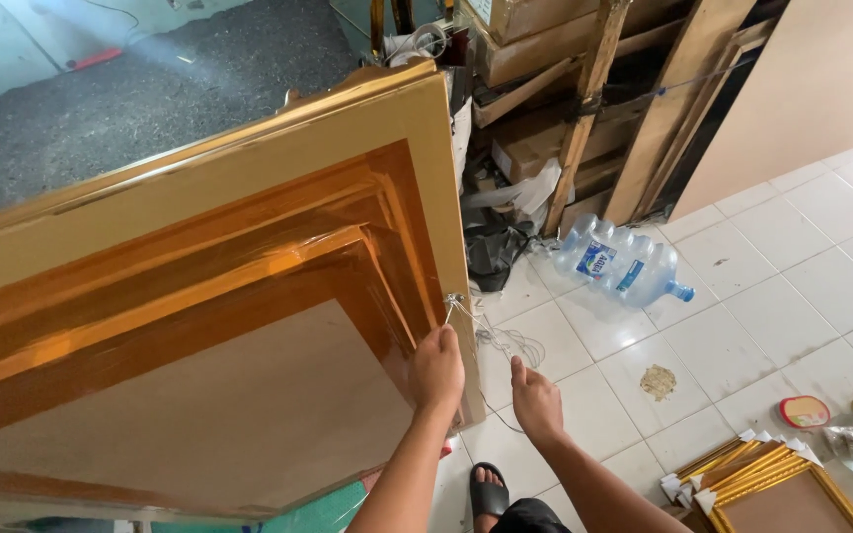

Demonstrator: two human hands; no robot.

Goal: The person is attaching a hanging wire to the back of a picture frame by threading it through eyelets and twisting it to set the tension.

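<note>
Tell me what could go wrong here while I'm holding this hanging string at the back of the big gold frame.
The frame stands tilted on edge, steadied mainly by your left hand at the metal hook; it could tip. Loose string trails to the floor by your sandalled foot and might snag or trip you. Your right hand pinches the string lightly, so it may slip. The water jug lying nearby crowds your footing.
</note>
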